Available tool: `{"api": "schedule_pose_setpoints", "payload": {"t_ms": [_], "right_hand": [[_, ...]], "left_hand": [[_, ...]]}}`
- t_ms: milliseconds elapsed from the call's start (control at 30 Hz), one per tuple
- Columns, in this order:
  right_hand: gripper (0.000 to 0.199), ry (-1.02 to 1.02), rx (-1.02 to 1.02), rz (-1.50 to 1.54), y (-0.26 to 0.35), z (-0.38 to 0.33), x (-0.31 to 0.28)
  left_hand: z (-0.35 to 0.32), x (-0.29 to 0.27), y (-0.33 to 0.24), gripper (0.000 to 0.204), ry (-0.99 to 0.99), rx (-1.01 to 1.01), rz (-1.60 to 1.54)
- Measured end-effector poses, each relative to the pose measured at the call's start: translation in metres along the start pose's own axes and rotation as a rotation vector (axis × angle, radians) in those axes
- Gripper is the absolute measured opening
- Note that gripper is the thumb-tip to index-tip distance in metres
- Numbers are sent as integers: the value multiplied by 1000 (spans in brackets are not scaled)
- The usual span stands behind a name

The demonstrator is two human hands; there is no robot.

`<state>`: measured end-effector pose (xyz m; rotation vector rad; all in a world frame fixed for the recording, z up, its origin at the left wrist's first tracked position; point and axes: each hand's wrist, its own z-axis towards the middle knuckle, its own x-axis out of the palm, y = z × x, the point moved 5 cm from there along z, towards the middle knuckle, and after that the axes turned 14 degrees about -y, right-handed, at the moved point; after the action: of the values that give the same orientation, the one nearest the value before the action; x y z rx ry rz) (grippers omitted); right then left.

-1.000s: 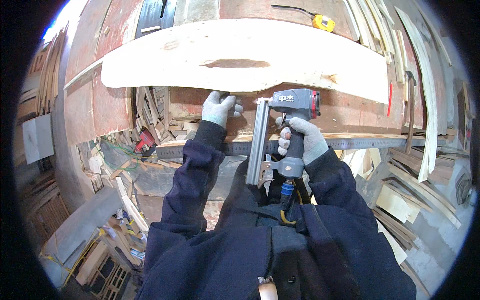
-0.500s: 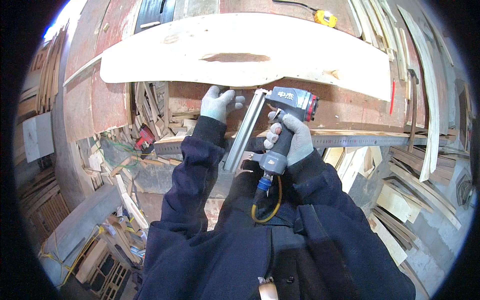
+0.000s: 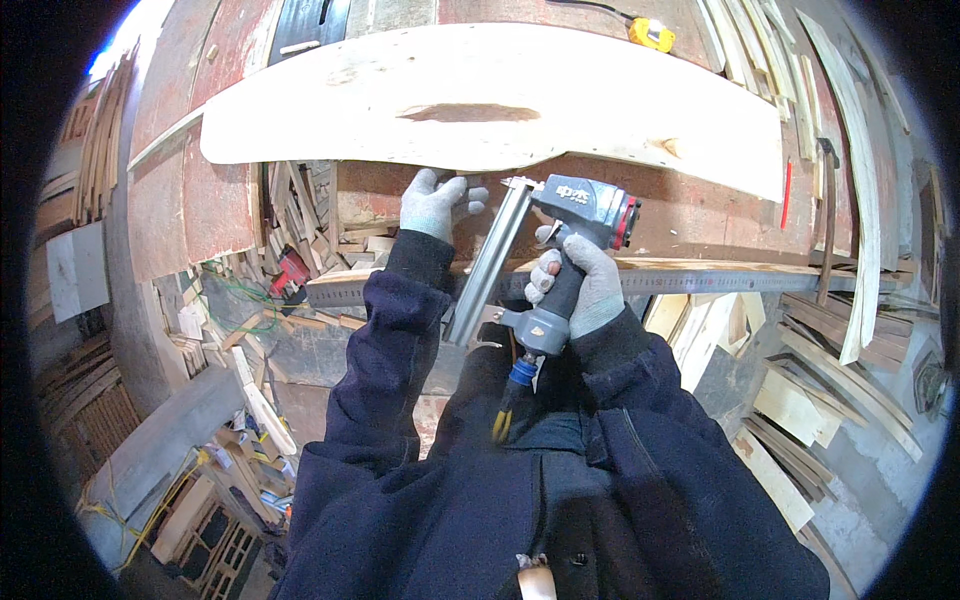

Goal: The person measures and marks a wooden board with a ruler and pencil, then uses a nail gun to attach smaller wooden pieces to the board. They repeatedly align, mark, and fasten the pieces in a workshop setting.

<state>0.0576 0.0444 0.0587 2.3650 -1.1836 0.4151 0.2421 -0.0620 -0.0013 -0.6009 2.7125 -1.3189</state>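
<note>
My right hand [image 3: 592, 285], in a light grey glove, grips the handle of a dark grey pneumatic nail gun [image 3: 588, 208]. Its long silver magazine [image 3: 490, 265] slants down toward me, and its nose sits just short of the near edge of a pale curved wooden board [image 3: 330, 100]. A blue fitting joins the yellow air hose [image 3: 502, 425] to the bottom of the handle. At that same board edge, left of the nose, is my gloved left hand [image 3: 430, 207]. Its fingers are apart and loosely bent, with nothing seen in them; whether the fingertips touch the board I cannot tell.
A long metal ruler [image 3: 740, 281] runs along the bench's near side. A yellow tape measure [image 3: 651, 36], a red pencil-like stick [image 3: 786, 193] and a clamp bar [image 3: 826, 220] surround the board. Wood strips [image 3: 850, 180] lie at right; scrap wood [image 3: 305, 215] fills a gap at left.
The nail gun has shifted slightly, its nose a little farther left. Its yellow hose has swung from a loop to hang down left. My left hand has barely moved.
</note>
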Motion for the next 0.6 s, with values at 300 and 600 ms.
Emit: {"api": "schedule_pose_setpoints", "payload": {"t_ms": [300, 600], "right_hand": [[27, -46, -41, -292, 47, -29, 0], [13, -72, -313, -958, 89, -43, 40]], "left_hand": [[-1, -1, -3, 31, 41, 4, -20], [-5, -1, -6, 32, 27, -11, -27]]}}
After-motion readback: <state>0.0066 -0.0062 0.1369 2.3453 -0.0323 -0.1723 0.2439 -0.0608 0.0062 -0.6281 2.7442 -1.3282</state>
